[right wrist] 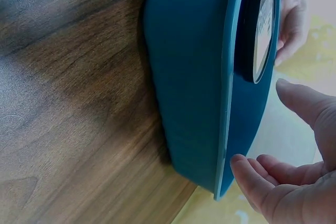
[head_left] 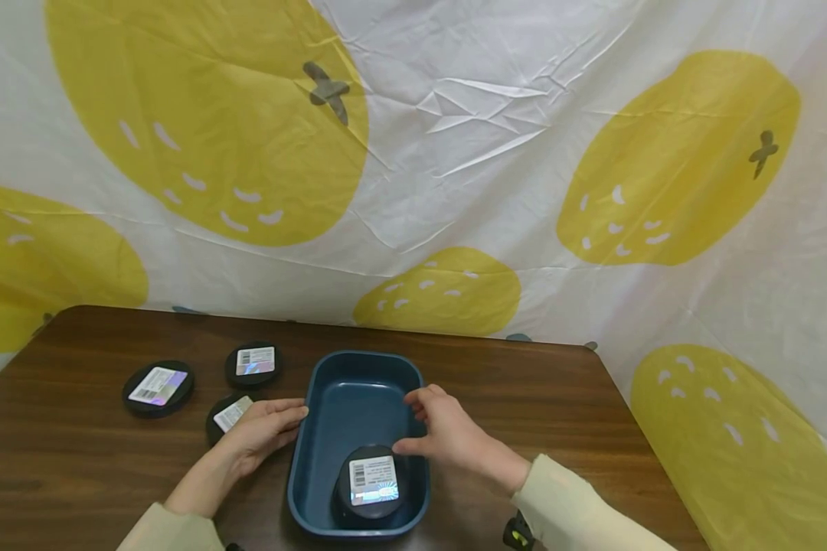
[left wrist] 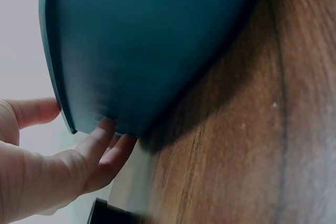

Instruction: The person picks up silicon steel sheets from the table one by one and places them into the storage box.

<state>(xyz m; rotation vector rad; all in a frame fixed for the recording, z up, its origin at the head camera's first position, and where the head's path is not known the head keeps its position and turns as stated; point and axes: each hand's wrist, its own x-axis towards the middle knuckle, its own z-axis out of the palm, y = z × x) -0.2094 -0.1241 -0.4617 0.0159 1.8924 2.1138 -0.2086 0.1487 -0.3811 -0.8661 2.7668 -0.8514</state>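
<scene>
A dark blue rectangular bin (head_left: 355, 389) stands on the table. My left hand (head_left: 265, 430) touches its left side; in the left wrist view the thumb is at the rim and fingertips lie against the outer wall. Inside the bin's near end sits a round black tub (head_left: 374, 514) with a white barcode label on top, thick-sided in the right wrist view. Over the bin's right rim is my right hand (head_left: 448, 431), thumb and fingers spread apart, holding nothing. Its thumb tip is close beside the tub.
Several similar black pieces lie on the wooden table (head_left: 524, 398) left of the bin: one labelled disc (head_left: 158, 388) farthest left, another disc (head_left: 253, 363) behind, and a third (head_left: 223, 417) partly hidden by my left hand. A lemon-print cloth (head_left: 455, 191) hangs behind the table.
</scene>
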